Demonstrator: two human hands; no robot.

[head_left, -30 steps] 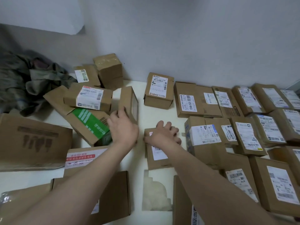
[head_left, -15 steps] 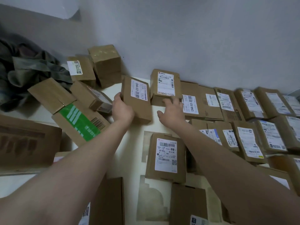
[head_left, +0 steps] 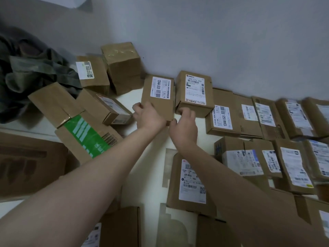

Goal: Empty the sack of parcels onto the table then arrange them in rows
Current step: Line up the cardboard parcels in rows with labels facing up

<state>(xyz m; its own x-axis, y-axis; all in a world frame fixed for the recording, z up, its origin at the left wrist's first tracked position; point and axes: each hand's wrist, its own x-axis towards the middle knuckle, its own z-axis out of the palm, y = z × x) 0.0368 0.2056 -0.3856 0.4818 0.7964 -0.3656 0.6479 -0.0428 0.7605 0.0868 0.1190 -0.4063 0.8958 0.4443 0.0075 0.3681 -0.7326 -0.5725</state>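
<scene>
Upper centre of frame: left hand (head_left: 149, 116) grips the labelled parcel (head_left: 157, 106) at its near-left corner, right hand (head_left: 184, 123) curled at its near-right corner, grasp indeterminate; recommend seating it flush beside the neighbouring parcel (head_left: 194, 93), near edges aligned.

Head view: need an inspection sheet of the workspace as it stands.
Surface: white table, mostly covered by boxes.
Job's things: 12V4A-labelled parcel at the back row's left end, close beside a labelled box; sorted rows to the right; unsorted pile to the left; crumpled dark sack far left.
Clutter: beige patch on the tabletop, nature unclear.
Grips: left hand holds the parcel's near left corner; right hand curled at its near right corner, grip unclear.
Cables: nothing seen.
Surroundings: grey wall behind.
</scene>
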